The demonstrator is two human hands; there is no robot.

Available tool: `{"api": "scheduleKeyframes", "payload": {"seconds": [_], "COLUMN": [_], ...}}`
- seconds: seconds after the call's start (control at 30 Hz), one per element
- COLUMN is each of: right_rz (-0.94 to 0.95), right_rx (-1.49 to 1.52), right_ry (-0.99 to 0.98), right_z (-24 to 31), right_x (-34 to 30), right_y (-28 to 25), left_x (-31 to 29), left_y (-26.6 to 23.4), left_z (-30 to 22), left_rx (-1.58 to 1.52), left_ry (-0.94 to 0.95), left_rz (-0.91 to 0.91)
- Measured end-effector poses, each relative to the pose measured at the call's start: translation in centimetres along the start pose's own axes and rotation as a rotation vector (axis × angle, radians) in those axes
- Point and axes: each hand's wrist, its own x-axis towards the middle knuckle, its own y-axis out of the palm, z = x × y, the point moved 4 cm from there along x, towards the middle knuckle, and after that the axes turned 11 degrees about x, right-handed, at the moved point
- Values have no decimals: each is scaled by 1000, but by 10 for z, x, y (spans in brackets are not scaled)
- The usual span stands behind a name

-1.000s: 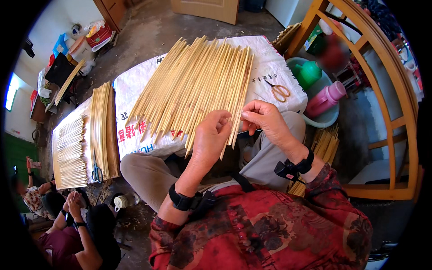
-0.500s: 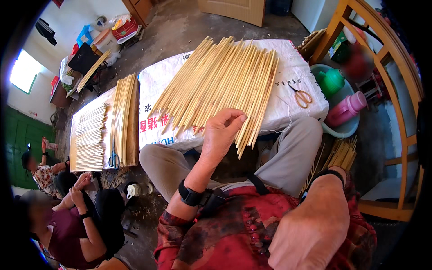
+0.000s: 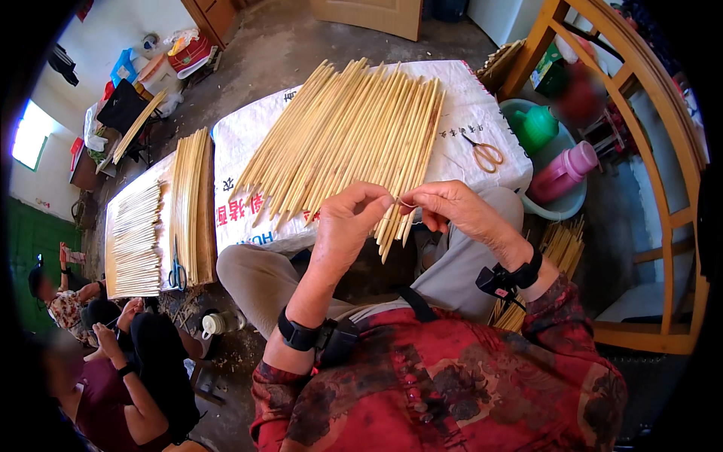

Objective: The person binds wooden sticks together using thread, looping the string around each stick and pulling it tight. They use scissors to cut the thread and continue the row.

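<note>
A wide row of pale, peeled sticks point(image 3: 339, 135) lies side by side on a white woven sack point(image 3: 471, 98) in front of me. My left hand point(image 3: 343, 222) is closed in a pinch at the near ends of the sticks, toward the row's right side. Beside it, my right hand point(image 3: 459, 212) also pinches, its fingertips almost touching the left ones. A thin pale thread point(image 3: 407, 203) shows between the fingertips; most of it is hidden. Scissors with brown looped handles point(image 3: 486, 157) rest on the sack, right of the sticks.
To the left, another board holds more sticks point(image 3: 135, 241) and dark-handled scissors point(image 3: 177, 275). A person in maroon point(image 3: 113, 399) sits near it. At right stand a basin point(image 3: 576, 203) with a pink thermos point(image 3: 565, 173), a wooden frame point(image 3: 640, 113), and a stick bundle point(image 3: 565, 248).
My right hand has come up from low at the right to meet the left hand at the stick ends. The left hand keeps its pinch there. The whole view has shifted slightly.
</note>
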Motion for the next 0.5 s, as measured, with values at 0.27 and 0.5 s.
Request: {"api": "scheduleKeyframes", "payload": {"seconds": [0.27, 0.5], "right_rz": [43, 20], "right_rx": [107, -195], "right_ry": [122, 133], "right_z": [-2, 4], "right_x": [-2, 0], "right_y": [5, 13], "left_x": [6, 9], "left_y": [1, -5], "left_z": [6, 16], "left_rx": [-50, 82], "left_ry": [-28, 15], "left_rz": [-12, -28]}}
